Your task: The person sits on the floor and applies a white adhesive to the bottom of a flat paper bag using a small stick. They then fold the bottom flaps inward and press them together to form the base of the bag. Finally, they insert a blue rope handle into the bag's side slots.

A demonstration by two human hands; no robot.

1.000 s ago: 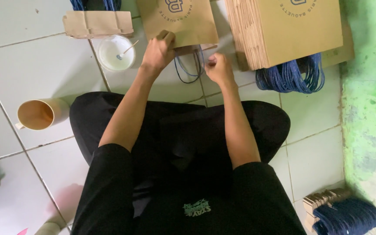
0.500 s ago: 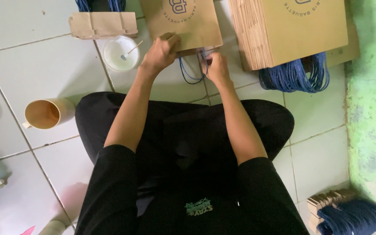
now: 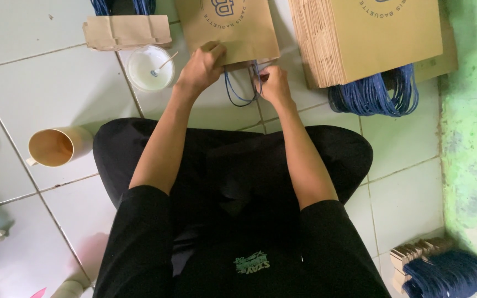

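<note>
Two hands: left hand (image 3: 202, 66) fingers pinch paper bag (image 3: 227, 27) | right hand (image 3: 274, 84) fingers grip blue cord (image 3: 237, 94)

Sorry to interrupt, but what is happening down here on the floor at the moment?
A person sits on the tiled floor, working on a flat brown paper bag. The left hand presses on the bag's lower edge, while the right hand pinches a blue cord handle at that edge. A stack of similar bags with blue handles lies to the right, and a white bowl to the left.
</note>
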